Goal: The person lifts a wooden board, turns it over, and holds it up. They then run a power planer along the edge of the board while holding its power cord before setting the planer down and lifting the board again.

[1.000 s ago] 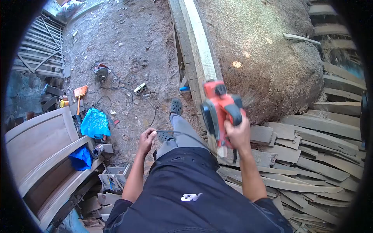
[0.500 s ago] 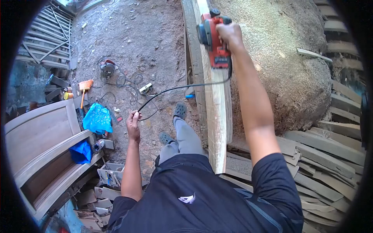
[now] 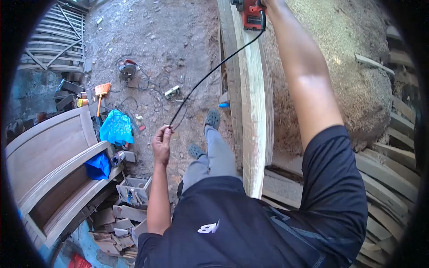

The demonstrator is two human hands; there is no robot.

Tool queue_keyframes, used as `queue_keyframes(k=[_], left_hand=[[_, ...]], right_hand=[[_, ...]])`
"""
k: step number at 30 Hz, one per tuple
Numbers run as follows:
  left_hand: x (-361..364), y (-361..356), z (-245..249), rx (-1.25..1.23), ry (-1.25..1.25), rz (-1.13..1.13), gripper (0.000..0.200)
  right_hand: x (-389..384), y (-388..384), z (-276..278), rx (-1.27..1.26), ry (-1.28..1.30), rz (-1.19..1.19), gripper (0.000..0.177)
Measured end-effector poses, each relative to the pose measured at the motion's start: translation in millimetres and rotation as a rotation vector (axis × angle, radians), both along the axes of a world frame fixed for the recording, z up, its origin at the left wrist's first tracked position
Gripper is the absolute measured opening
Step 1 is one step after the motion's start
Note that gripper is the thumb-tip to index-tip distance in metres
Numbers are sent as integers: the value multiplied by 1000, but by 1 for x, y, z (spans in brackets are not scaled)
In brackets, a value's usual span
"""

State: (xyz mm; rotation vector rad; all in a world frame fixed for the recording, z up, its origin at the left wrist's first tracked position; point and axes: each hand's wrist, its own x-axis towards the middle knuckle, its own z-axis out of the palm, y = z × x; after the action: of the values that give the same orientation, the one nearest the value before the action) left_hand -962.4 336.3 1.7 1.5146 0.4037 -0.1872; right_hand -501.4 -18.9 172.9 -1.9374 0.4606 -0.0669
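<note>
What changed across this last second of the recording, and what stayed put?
The red planer ran up the plank away from the person, from its near end to the picture's top edge, with the right arm stretching out behind it. The left hand rose slightly and the cord pulled straight. Unchanged: the left hand keeps gripping the cord, and the plank lies as before.

The top face of the plank (image 3: 254, 111) is left bare from its near end up to the red planer (image 3: 251, 13). Its right edge is hemmed in by the sawdust heap (image 3: 344, 62). Left of it, the open floor (image 3: 178, 40) is crossed by the cord (image 3: 210, 73) and cluttered by a blue bag (image 3: 116, 127).
</note>
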Motion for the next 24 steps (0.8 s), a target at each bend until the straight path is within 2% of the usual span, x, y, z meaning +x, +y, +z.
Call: queue_keyframes(k=[3,5,8,10,11,12,13,15,16,17,18,20,22,24], left_hand=[[-25,26,-9,-20,-20,152,20],[-45,43,-15,-15,2,150,20],[-69,54,-17,-6,24,148,22],[-80,57,-17,48,21,11,22],[-85,55,-17,39,5,-80,21],[-90,52,-16,34,-1,-91,21],[-95,46,-11,49,29,-266,19],[-101,27,6,74,120,-568,16],[-105,16,15,87,180,-698,15],[-110,6,15,127,46,-828,16],[-116,-4,14,167,-92,-955,17],[-122,-25,39,213,-121,-1124,19],[-128,-31,33,210,-137,-1196,19],[-130,-26,28,216,-126,-1135,20]], right_hand=[[-74,-19,-19,-106,57,-4,16],[-159,-25,-24,-160,71,11,19],[-302,-17,-2,-301,39,99,37],[-407,-5,19,-234,93,73,42],[-459,2,28,-185,36,69,37],[-506,7,41,-186,105,59,31],[-557,7,33,-262,19,36,27],[-656,13,38,-209,163,-31,25],[-697,21,45,-150,215,-95,19],[-726,32,64,-63,314,-167,18],[-767,31,60,-161,285,-135,22],[-811,35,70,-132,342,-150,31],[-820,33,69,-127,390,-155,28],[-796,28,61,-157,341,-148,26]])
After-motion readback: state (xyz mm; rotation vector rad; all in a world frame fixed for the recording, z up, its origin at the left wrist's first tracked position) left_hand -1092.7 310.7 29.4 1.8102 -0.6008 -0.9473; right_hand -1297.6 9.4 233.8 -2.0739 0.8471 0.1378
